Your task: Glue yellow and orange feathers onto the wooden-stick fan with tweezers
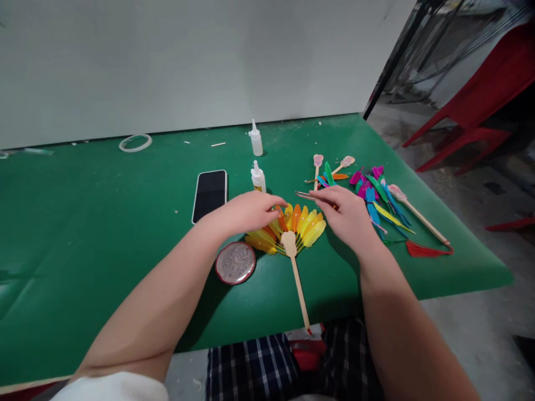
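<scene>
- Head view, the only angle here: the fan (289,243) lies between the hands, handle (300,289) running down to the table (104,234)'s near edge.
- Yellow and orange feathers (314,234) already ring its head, so I'd call it mostly built; can't tell if any fixing's left.
- Left hand (251,210) over the feathers, thumb and index slightly apart; can't tell if they're gripping anything.
- Right hand (345,209) pinches tweezers (305,195).
- Phone (210,195) and tin (236,262) crowd the left, loose feathers (370,197) the right; roomier past the phone.
</scene>
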Demonstrator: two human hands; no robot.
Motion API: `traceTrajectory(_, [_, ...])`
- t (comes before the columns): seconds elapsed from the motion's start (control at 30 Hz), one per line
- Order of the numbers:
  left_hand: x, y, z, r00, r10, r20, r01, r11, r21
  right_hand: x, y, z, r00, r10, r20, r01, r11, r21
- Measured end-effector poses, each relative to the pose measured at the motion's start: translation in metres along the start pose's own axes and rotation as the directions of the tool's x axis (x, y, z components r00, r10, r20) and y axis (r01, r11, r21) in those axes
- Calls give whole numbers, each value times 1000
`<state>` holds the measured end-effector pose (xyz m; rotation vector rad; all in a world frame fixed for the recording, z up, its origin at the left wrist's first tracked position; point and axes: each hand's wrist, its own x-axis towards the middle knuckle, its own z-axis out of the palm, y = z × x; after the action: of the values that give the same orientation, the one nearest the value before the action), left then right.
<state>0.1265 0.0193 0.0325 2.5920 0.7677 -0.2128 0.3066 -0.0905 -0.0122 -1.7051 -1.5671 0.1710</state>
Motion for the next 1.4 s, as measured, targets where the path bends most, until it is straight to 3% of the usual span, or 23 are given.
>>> traceTrajectory(0.07, [-2, -3, -5, 960, -57, -273, 31, 995, -97, 0, -1, 0, 1000, 3, -12, -3, 1000, 11])
traceTrajectory(0.1, [-3, -4, -6, 890, -111, -442, 47, 987, -153, 0, -1, 0, 1000, 10, -20, -10, 1000, 16])
traceTrajectory(0.17, [-2, -9, -9, 676, -215, -705, 45, 967, -252, 0, -1, 0, 999, 34, -42, -33, 999, 24])
traceTrajectory(0.2, [0, -13, -9, 589, -249, -769, 32, 958, -285, 0, -1, 0, 997, 50, -54, -48, 998, 28])
traceTrajectory(0.23, [2, -18, -8, 541, -271, -796, 22, 951, -308, 0, -1, 1, 996, 64, -64, -62, 998, 33])
traceTrajectory(0.27, [5, -23, -7, 536, -282, -796, 16, 946, -324, 0, -1, 1, 995, 77, -70, -74, 997, 37])
traceTrajectory(0.3, [8, -28, -5, 564, -288, -774, 17, 941, -337, 0, -1, 1, 994, 85, -72, -83, 996, 41])
traceTrajectory(0.43, [21, -50, 7, 777, -280, -564, 62, 925, -375, 0, 0, 2, 994, 96, -52, -93, 994, 65])
traceTrajectory(0.5, [25, -56, 13, 844, -286, -454, 90, 910, -405, 0, 1, 1, 994, 103, -41, -99, 992, 75])
traceTrajectory(0.57, [27, -60, 17, 873, -301, -383, 119, 894, -432, 0, 1, 1, 994, 104, -33, -101, 992, 70])
traceTrajectory(0.73, [27, -62, 21, 880, -328, -342, 147, 875, -462, 0, 1, 1, 997, 80, -24, -78, 995, 57])
traceTrajectory(0.87, [29, -65, 25, 885, -297, -357, 96, 870, -484, 0, 0, 2, 997, 65, -28, -63, 996, 58])
traceTrajectory(1.07, [37, -67, 28, 828, -342, -444, -12, 782, -623, -1, -1, 1, 999, 43, -18, -43, 998, 40])
traceTrajectory(1.17, [32, -63, 16, 833, -300, -464, -129, 712, -691, -2, -3, 0, 997, 62, -48, -57, 993, 99])
traceTrajectory(1.3, [14, -55, -12, 757, -320, -570, -262, 650, -713, -2, -7, 0, 988, 151, -45, -134, 957, 256])
traceTrajectory(1.4, [1, -45, -27, 746, -309, -590, -334, 593, -733, -2, -14, 2, 976, 216, -17, -192, 900, 392])
